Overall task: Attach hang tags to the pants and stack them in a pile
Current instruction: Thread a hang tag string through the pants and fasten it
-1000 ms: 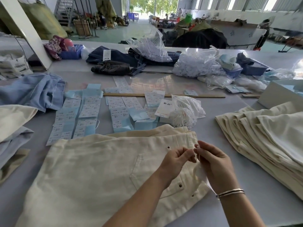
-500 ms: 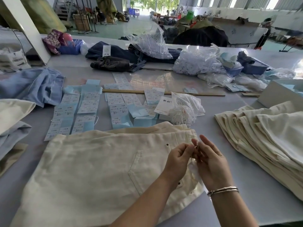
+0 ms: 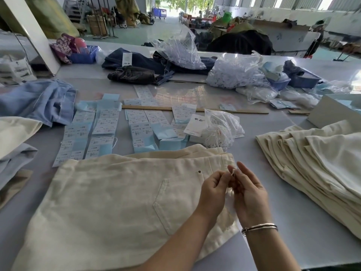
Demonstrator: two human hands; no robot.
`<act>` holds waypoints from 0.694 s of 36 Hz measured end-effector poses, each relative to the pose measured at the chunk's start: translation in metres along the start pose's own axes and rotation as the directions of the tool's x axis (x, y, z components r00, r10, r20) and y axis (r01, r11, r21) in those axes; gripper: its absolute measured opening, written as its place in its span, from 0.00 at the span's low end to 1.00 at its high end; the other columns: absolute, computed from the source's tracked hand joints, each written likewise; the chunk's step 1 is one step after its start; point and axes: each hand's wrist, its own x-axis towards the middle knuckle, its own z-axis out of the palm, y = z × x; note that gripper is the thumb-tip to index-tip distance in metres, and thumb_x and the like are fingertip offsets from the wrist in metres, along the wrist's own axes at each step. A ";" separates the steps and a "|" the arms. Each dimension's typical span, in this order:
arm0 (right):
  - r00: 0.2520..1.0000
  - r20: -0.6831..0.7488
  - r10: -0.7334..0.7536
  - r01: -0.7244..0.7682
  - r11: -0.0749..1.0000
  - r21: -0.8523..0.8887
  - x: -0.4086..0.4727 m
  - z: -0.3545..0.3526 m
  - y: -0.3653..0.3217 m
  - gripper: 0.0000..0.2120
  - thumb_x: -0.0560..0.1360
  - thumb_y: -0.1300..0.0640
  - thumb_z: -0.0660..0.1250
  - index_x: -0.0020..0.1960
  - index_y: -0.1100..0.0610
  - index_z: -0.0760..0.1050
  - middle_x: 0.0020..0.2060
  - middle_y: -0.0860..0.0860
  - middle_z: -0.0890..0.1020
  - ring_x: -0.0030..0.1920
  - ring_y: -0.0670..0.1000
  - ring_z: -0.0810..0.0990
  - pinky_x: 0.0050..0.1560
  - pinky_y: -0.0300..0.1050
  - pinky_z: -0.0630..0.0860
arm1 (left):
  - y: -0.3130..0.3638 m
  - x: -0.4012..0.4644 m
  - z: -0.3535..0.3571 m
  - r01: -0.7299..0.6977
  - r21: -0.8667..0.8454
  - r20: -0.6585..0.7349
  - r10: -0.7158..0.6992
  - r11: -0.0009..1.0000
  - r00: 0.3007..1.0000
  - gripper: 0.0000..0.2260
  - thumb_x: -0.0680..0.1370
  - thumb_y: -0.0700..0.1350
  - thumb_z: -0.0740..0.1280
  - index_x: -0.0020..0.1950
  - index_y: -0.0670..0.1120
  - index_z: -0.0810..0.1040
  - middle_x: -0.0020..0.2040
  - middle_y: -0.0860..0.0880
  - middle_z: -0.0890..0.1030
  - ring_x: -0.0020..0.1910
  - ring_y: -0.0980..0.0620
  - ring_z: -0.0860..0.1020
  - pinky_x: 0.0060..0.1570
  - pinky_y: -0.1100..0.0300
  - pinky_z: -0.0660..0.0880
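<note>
Pinching a small white string (image 3: 232, 172) between them, the left hand (image 3: 214, 190) and the right hand (image 3: 248, 194) meet fingertip to fingertip just above the waistband end of the cream pants (image 3: 117, 202). Both hands have fingers curled in on that string; whether a hang tag hangs from it I cannot tell, since the hands cover what lies below. The pants lie flat under and to the left of the hands, back pocket (image 3: 175, 204) up, with a dark rivet (image 3: 199, 171) just left of the left fingers. A silver bangle (image 3: 259, 227) sits on the right wrist.

To the right of the hands, well apart, a fanned pile of cream pants (image 3: 316, 163) rests on the table. Beyond the hands, near the far edge of the pants, a clear bag of white strings (image 3: 220, 130) sits beside a white card tag (image 3: 195, 125). Left of those, rows of light blue and white size labels (image 3: 93, 132) spread over the surface, and a long wooden ruler (image 3: 195, 110) lies across behind them. Farther off are bigger plastic bags of white tags (image 3: 232, 75), dark jeans (image 3: 136, 75) and blue plastic bins (image 3: 302, 80). Far left, light blue garments (image 3: 39, 100) are heaped.

Everything lies on a wide grey table (image 3: 293, 222) in a large, bright workshop hall with an open doorway at the far end.
</note>
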 end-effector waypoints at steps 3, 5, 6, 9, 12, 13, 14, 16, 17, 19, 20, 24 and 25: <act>1.000 -0.013 -0.011 0.011 1.000 0.008 0.001 0.000 0.002 0.09 0.76 0.69 0.62 0.50 0.59 0.79 0.40 0.57 0.85 0.38 0.48 0.84 0.38 0.36 0.79 | -0.001 0.000 0.001 0.017 -0.014 -0.010 -0.017 1.000 1.000 0.10 0.81 0.43 0.62 0.44 0.44 0.80 0.37 0.53 0.81 0.39 0.59 0.79 0.43 0.66 0.75; 1.000 -0.020 -0.014 0.014 1.000 0.021 0.002 0.000 0.003 0.10 0.76 0.69 0.62 0.49 0.59 0.79 0.40 0.57 0.85 0.38 0.48 0.84 0.38 0.36 0.79 | -0.001 0.001 0.002 0.027 -0.015 -0.014 -0.027 1.000 1.000 0.09 0.81 0.43 0.62 0.44 0.43 0.79 0.37 0.52 0.81 0.39 0.59 0.79 0.43 0.66 0.75; 1.000 -0.021 -0.017 0.017 1.000 0.021 0.002 0.000 0.004 0.10 0.76 0.69 0.62 0.49 0.59 0.79 0.40 0.56 0.85 0.38 0.48 0.84 0.38 0.35 0.80 | -0.001 0.001 0.002 0.027 -0.011 -0.015 -0.027 1.000 1.000 0.09 0.81 0.42 0.62 0.44 0.43 0.79 0.37 0.51 0.81 0.39 0.59 0.79 0.43 0.66 0.75; 0.999 -0.023 -0.022 0.023 1.000 0.012 0.003 -0.001 0.005 0.10 0.76 0.69 0.62 0.49 0.59 0.79 0.39 0.56 0.85 0.39 0.48 0.84 0.39 0.35 0.80 | -0.001 0.002 0.002 0.022 0.007 -0.021 -0.022 1.000 1.000 0.10 0.81 0.42 0.62 0.44 0.44 0.80 0.37 0.51 0.81 0.40 0.58 0.79 0.44 0.65 0.75; 0.999 -0.028 -0.025 0.025 1.000 0.014 0.004 -0.001 0.005 0.10 0.76 0.69 0.62 0.49 0.59 0.79 0.39 0.56 0.85 0.39 0.48 0.84 0.39 0.35 0.79 | -0.001 0.002 0.002 0.017 0.013 -0.018 -0.016 1.000 1.000 0.09 0.81 0.42 0.62 0.44 0.44 0.80 0.37 0.52 0.81 0.39 0.58 0.79 0.44 0.66 0.75; 0.999 -0.030 -0.025 0.025 1.000 0.015 0.004 -0.001 0.005 0.10 0.76 0.69 0.62 0.49 0.59 0.79 0.40 0.56 0.85 0.39 0.48 0.84 0.38 0.35 0.79 | -0.002 0.002 0.002 0.017 0.014 -0.018 -0.017 1.000 1.000 0.09 0.81 0.42 0.62 0.44 0.44 0.80 0.37 0.52 0.81 0.39 0.59 0.79 0.43 0.66 0.75; 0.999 -0.030 -0.024 0.025 1.000 0.016 0.004 -0.001 0.006 0.10 0.77 0.69 0.62 0.50 0.59 0.79 0.40 0.56 0.85 0.39 0.48 0.84 0.38 0.35 0.79 | -0.002 0.002 0.002 0.019 0.017 -0.019 -0.018 1.000 1.000 0.09 0.81 0.42 0.62 0.44 0.44 0.80 0.36 0.53 0.82 0.39 0.59 0.79 0.43 0.67 0.75; 0.999 -0.033 -0.024 0.024 1.000 0.015 0.004 -0.001 0.006 0.10 0.77 0.69 0.62 0.50 0.59 0.79 0.39 0.56 0.85 0.38 0.48 0.84 0.37 0.34 0.79 | -0.002 0.002 0.002 0.021 0.022 -0.021 -0.021 1.000 1.000 0.09 0.81 0.42 0.62 0.44 0.44 0.80 0.36 0.53 0.82 0.39 0.60 0.79 0.43 0.67 0.75; 0.999 -0.034 -0.024 0.025 1.000 0.014 0.004 -0.001 0.006 0.10 0.77 0.69 0.62 0.50 0.59 0.79 0.39 0.56 0.85 0.37 0.47 0.84 0.37 0.34 0.79 | -0.002 0.002 0.002 0.023 0.024 -0.023 -0.022 0.999 0.999 0.09 0.81 0.42 0.62 0.44 0.44 0.80 0.36 0.53 0.82 0.39 0.60 0.79 0.43 0.67 0.75; 0.999 -0.036 -0.023 0.024 1.000 0.007 0.003 -0.001 0.007 0.09 0.77 0.69 0.62 0.50 0.60 0.79 0.39 0.55 0.85 0.37 0.47 0.83 0.38 0.34 0.79 | -0.003 0.002 0.001 0.027 0.024 -0.026 -0.026 0.999 0.999 0.09 0.81 0.42 0.62 0.44 0.45 0.80 0.37 0.53 0.82 0.39 0.59 0.79 0.43 0.66 0.75; 0.999 -0.037 -0.023 0.023 1.000 0.004 0.003 -0.001 0.007 0.09 0.77 0.69 0.62 0.50 0.60 0.79 0.39 0.55 0.85 0.37 0.47 0.84 0.38 0.34 0.79 | -0.004 0.002 0.001 0.029 0.021 -0.030 -0.029 0.999 0.999 0.09 0.81 0.43 0.62 0.44 0.45 0.80 0.37 0.52 0.82 0.40 0.59 0.79 0.44 0.66 0.76; 0.999 -0.042 -0.021 0.021 1.000 0.002 0.003 -0.002 0.010 0.09 0.76 0.69 0.62 0.52 0.62 0.78 0.39 0.55 0.85 0.37 0.47 0.83 0.39 0.35 0.80 | -0.007 0.002 0.003 0.038 -0.011 -0.056 -0.038 0.999 0.998 0.09 0.81 0.43 0.63 0.46 0.43 0.81 0.40 0.48 0.82 0.42 0.55 0.79 0.46 0.63 0.76; 0.999 -0.044 -0.020 0.020 1.000 0.001 0.004 -0.002 0.011 0.08 0.76 0.69 0.63 0.52 0.62 0.78 0.39 0.55 0.85 0.37 0.47 0.83 0.40 0.35 0.80 | -0.008 0.001 0.003 0.038 -0.013 -0.058 -0.039 0.999 0.998 0.09 0.81 0.43 0.63 0.47 0.43 0.81 0.41 0.48 0.82 0.43 0.55 0.79 0.46 0.63 0.76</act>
